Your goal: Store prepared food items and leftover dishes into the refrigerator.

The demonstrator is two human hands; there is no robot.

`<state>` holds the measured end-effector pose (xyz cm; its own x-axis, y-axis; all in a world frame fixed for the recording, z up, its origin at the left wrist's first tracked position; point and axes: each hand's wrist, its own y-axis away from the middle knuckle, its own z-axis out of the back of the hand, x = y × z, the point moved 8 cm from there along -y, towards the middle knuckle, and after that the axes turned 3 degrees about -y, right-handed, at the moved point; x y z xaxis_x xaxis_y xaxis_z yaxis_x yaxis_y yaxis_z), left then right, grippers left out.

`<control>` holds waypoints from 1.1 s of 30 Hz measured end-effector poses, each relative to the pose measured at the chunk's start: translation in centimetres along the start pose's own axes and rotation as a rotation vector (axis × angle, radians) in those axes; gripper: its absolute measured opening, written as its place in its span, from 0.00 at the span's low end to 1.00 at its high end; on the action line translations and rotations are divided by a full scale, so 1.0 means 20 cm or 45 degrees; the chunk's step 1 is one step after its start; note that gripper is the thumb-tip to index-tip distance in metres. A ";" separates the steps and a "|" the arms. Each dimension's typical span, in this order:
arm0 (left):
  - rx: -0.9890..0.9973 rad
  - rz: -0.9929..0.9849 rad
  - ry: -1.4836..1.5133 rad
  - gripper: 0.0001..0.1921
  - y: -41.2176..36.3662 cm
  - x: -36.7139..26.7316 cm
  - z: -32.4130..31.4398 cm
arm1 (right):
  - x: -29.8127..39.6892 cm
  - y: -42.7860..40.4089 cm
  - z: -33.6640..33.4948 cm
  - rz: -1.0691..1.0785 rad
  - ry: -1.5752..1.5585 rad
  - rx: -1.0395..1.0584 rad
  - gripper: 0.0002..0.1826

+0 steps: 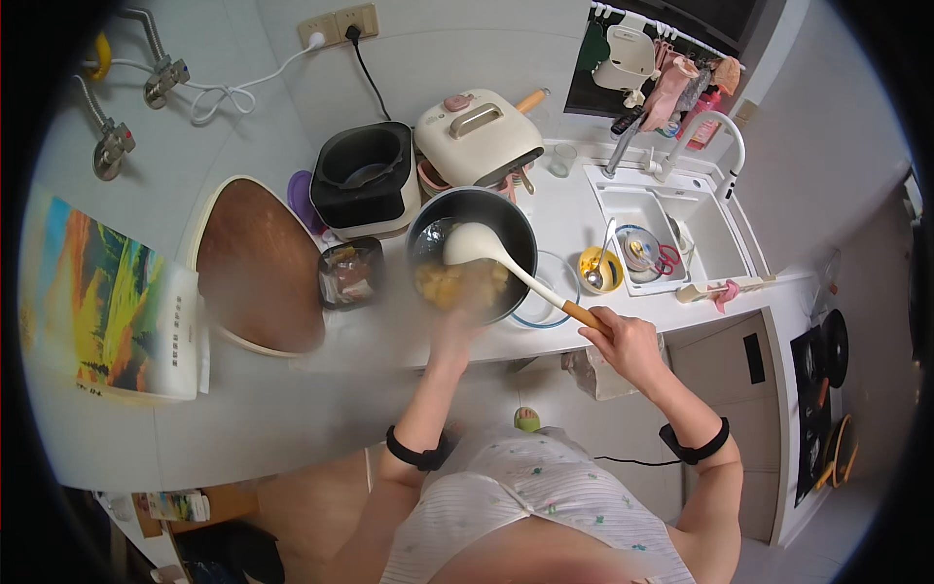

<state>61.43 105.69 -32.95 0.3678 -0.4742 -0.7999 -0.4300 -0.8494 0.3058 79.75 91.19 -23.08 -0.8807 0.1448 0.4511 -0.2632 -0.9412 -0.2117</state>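
Through a hazy patch, my left hand (454, 337) appears at the near rim of a dark round cooking pot (522, 241), gripping it; the fingers are blurred. Yellowish chunks (456, 283) lie in liquid inside the pot. My right hand (626, 343) is closed around the wooden handle end of a cream ladle (474, 244). The ladle's bowl is over the inside of the pot, its rounded back facing up. Partly behind the pot and under the ladle handle stands a clear glass bowl (568, 276) on the white counter (562, 212).
A black-topped cooker (361, 212) and a cream lidded appliance (478, 135) stand behind the pot. To the left are a black tray of packaged food (352, 271) and a brown board (255, 270). A yellow bowl with a spoon (600, 270) sits beside the white sink (719, 233).
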 end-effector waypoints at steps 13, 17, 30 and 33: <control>-0.325 -0.130 -0.039 0.25 0.02 0.17 0.02 | -0.46 -0.33 -0.40 0.437 -0.670 0.425 0.14; -0.400 -0.161 0.048 0.26 0.01 0.22 0.07 | -0.49 -0.42 -0.50 0.479 -0.700 0.485 0.14; -0.448 -0.250 0.109 0.29 0.07 0.22 0.10 | -0.42 -0.47 -0.64 0.455 -0.934 0.556 0.13; -0.414 -0.251 0.119 0.30 0.06 0.22 0.13 | -0.34 -0.45 -0.66 0.461 -0.960 0.574 0.13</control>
<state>60.39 103.15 -37.45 0.4976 -0.3006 -0.8137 -0.0655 -0.9484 0.3103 82.85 102.76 -35.71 -0.3512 -0.2658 0.8978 0.2916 -0.9422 -0.1649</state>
